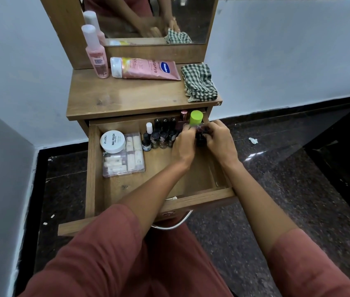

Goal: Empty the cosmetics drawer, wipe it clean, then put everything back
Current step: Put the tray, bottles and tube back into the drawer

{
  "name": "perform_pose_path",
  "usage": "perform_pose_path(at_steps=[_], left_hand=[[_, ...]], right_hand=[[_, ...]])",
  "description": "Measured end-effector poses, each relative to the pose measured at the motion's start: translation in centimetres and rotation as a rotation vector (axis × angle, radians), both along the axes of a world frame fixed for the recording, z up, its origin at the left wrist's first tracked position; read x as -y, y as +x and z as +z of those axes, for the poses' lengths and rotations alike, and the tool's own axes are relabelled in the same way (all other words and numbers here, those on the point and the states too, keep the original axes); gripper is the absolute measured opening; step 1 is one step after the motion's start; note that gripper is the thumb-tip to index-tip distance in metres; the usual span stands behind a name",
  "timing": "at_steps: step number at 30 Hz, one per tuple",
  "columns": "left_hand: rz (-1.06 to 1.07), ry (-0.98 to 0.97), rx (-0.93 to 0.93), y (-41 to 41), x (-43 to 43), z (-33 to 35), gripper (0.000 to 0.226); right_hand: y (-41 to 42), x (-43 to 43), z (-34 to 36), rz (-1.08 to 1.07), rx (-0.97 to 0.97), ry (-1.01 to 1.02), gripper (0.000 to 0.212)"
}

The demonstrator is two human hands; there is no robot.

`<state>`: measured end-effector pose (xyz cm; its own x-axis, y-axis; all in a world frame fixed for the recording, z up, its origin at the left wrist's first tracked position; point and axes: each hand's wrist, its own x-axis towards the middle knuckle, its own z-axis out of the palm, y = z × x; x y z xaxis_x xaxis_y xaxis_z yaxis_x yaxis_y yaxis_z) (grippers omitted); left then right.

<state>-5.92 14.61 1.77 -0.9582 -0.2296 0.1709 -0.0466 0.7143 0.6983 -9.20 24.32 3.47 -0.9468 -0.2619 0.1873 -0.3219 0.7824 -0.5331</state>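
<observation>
Left hand point(183, 144) and right hand point(219, 140) grip a dark bottle point(200, 139) in the drawer point(91, 168). Likely still emptying; next, lift it to the bench point(126, 97).

Upper centre, on the bench point(126, 97): one pink bottle point(96, 54), one pink tube point(148, 68), one checked cloth point(199, 82). Mid-frame, in the drawer point(91, 163): one white tub point(113, 141), one clear box point(124, 160), one green-capped bottle point(196, 117), eight small polish bottles point(155, 139) countable, others hidden behind two hands point(183, 144).
</observation>
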Motion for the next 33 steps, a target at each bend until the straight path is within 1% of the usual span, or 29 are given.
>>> perform_pose_path(at_steps=[7,12,16,20,23,27,30,33], left_hand=[[0.006,0.02,-0.039,0.5,0.2,0.7,0.023],[-0.007,0.061,-0.115,0.7,1.2,1.9,0.015],[0.009,0.091,-0.187,1.1,3.0,3.7,0.018],[0.114,0.089,-0.262,0.9,6.6,5.3,0.017],[0.201,0.146,-0.315,0.3,10.3,6.1,0.014],[0.336,0.149,-0.351,-0.5,15.8,6.7,0.016],[0.448,0.206,-0.408,-1.6,18.9,7.1,0.02],[0.506,0.251,-0.401,-2.7,21.0,7.4,0.033]], right_hand=[[0.3,-0.1,0.6,-0.004,0.018,-0.029,0.039],[0.4,0.3,1.7,-0.011,-0.038,-0.105,0.033],[0.2,2.3,3.6,0.02,-0.072,-0.156,0.029],[-0.6,5.3,5.2,0.087,-0.088,-0.187,0.024],[-1.5,7.8,6.1,0.168,-0.081,-0.174,0.023],[-3.8,11.4,6.9,0.237,-0.094,-0.122,0.028],[-5.9,13.9,7.7,0.239,-0.081,-0.119,0.033],[-7.7,16.1,8.4,0.289,-0.1,-0.047,0.041]])
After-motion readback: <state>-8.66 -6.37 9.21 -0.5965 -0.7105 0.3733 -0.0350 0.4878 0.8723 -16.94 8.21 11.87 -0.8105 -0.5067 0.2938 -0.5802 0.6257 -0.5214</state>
